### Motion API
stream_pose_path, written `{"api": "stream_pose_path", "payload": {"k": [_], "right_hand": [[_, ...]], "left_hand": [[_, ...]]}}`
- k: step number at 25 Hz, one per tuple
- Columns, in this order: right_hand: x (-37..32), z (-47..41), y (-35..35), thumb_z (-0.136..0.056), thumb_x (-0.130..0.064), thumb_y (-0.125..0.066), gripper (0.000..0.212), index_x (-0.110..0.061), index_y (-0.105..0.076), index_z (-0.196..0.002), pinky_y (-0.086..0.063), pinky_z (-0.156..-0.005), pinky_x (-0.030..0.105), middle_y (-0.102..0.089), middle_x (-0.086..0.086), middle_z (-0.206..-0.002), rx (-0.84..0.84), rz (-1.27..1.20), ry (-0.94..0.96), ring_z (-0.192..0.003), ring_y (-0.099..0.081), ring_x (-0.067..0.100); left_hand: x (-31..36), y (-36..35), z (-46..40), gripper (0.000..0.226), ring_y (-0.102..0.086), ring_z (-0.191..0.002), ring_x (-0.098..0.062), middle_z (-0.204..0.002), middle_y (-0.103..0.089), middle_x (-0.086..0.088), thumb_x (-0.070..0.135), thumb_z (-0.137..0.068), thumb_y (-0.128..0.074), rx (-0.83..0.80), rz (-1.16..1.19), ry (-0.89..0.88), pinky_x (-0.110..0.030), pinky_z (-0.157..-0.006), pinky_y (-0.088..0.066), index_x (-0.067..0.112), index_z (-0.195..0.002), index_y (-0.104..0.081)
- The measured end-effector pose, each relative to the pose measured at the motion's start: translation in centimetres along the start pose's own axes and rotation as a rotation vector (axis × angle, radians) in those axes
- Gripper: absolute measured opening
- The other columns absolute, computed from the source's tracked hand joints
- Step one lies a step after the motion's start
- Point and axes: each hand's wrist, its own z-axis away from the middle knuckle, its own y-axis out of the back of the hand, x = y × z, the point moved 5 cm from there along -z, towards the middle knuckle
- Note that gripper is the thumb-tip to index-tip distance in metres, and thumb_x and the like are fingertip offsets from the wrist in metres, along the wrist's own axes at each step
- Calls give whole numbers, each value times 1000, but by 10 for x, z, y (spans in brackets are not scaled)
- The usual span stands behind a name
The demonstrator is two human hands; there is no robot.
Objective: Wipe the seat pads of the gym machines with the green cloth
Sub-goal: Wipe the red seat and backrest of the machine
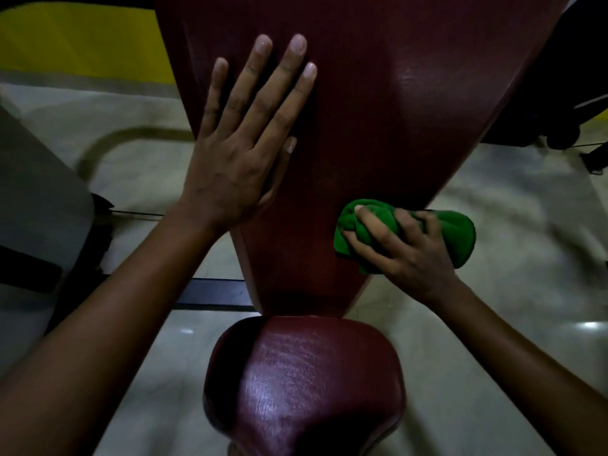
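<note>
The long maroon back pad (378,126) of the bench tapers toward the viewer and serves as the landmark here. The left hand (243,143) lies flat on the pad's left half, fingers straight and spread, palm pressed to the vinyl and holding nothing; its heel reaches the pad's left edge. The right hand (401,248) sits at the pad's right edge, near the narrow end, with fingers curled round a bunched green cloth (457,238). Part of the cloth is pressed against the pad's edge, while the rest bulges out past the hand to the right, off the pad. Just below the pad's narrow tip is the rounded maroon seat pad (302,386), glossy and creased, separated from the back pad by a thin gap. Under and around both pads spreads a pale, shiny floor (526,307). A dark frame bar (210,291) runs out to the left from beneath the back pad, and a yellow surface (82,44) shows beyond its upper left.
</note>
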Motion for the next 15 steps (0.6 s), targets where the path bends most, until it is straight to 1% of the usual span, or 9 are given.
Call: {"api": "stream_pose_path", "payload": {"k": [2, 3, 6, 7, 8, 9, 12, 13, 15], "right_hand": [[5, -2, 5, -87, -18, -63, 38, -25, -52, -123, -37, -74, 41, -43, 5, -135, -1, -36, 29, -99, -46, 33], [14, -9, 11, -88, -18, -64, 38, -26, -53, -124, -38, -74, 41, -43, 6, -135, 46, -41, -29, -100, -46, 33], [56, -33, 25, -91, -27, -64, 42, -34, -49, -130, -42, -80, 41, -38, 2, -134, 245, -10, -436, -105, -44, 29], [61, -35, 25, -91, -29, -64, 42, -35, -48, -129, -42, -80, 40, -38, 1, -133, 277, 0, -530, -106, -43, 27], [55, -34, 22, -91, -29, -64, 41, -35, -49, -128, -41, -80, 40, -38, 0, -133, 274, 1, -540, -105, -42, 27], [42, -29, 15, -91, -28, -64, 40, -33, -51, -128, -40, -79, 40, -39, 1, -133, 234, -9, -465, -104, -43, 27], [-8, 6, -5, -84, -20, -69, 44, -27, -53, -125, -36, -76, 41, -43, 3, -136, 1, -22, -43, -102, -44, 32], [-11, 11, -7, -83, -21, -70, 45, -26, -53, -124, -35, -76, 42, -43, 3, -136, -38, -36, 23, -102, -44, 33], [-1, -1, -2, -85, -24, -68, 41, -28, -53, -123, -34, -75, 42, -41, 3, -136, 13, -68, -52, -102, -43, 32]], "left_hand": [[5, 0, 7, 51, -21, -140, -39, -151, -30, -21, 9, -98, -46, 2, 75, 37, -52, -115, -10, 1, -145, -31], [9, -2, 15, 53, -19, -141, -38, -151, -29, -23, 5, -95, -48, -8, 139, 69, -52, -115, -9, -2, -145, -30], [33, -16, 66, 69, -8, -145, -30, -154, -20, -22, 0, -85, -57, -143, 336, 209, -50, -118, -6, -4, -145, -23], [40, -22, 88, 75, -5, -146, -27, -156, -17, -19, 1, -82, -58, -211, 373, 256, -49, -118, -5, -2, -147, -20], [47, -27, 109, 79, -4, -147, -26, -157, -14, -16, 1, -80, -57, -273, 397, 301, -47, -119, -5, 0, -148, -17], [50, -30, 126, 82, -4, -147, -26, -158, -11, -14, 0, -79, -57, -319, 415, 343, -46, -119, -5, 2, -149, -14], [51, -32, 149, 84, -3, -148, -23, -159, -7, -9, 0, -79, -55, -387, 448, 403, -42, -120, -4, 5, -150, -11], [50, -31, 149, 84, -3, -148, -23, -159, -8, -9, 0, -79, -55, -391, 451, 403, -43, -120, -6, 5, -150, -11], [47, -30, 145, 83, -5, -148, -23, -159, -10, -10, 0, -78, -54, -386, 451, 399, -46, -119, -10, 4, -150, -14]]}}
